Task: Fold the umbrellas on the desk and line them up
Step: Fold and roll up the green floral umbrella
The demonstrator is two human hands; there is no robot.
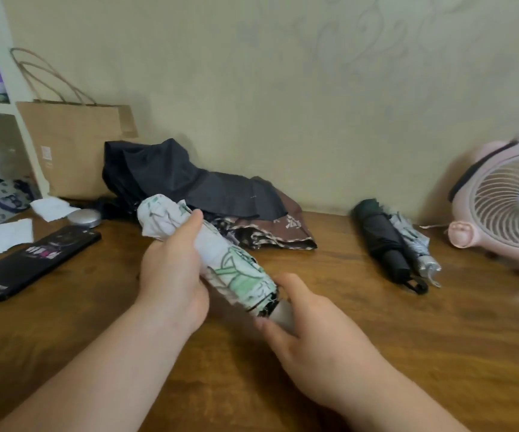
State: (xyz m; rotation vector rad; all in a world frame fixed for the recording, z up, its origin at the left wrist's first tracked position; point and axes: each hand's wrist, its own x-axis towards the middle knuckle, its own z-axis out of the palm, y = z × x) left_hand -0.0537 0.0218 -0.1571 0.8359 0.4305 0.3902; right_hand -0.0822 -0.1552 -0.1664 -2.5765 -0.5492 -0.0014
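Spanning the view, the desk (376, 353) carries a loose black umbrella (174, 179) and a brown umbrella (276, 236) against its back edge, with two folded umbrellas (386, 244) side by side toward its back-right corner. Above the middle, the white-green umbrella (220, 254) slants far-left to near-right: the left hand (170, 275) wraps its canopy, the right hand (311, 332) grips its handle, the end nearer that row.

left hand (170, 272): fingers curled, gripping | right hand (314, 338): fingers pinching

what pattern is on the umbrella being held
The held umbrella is white with green printed drawings; head view.
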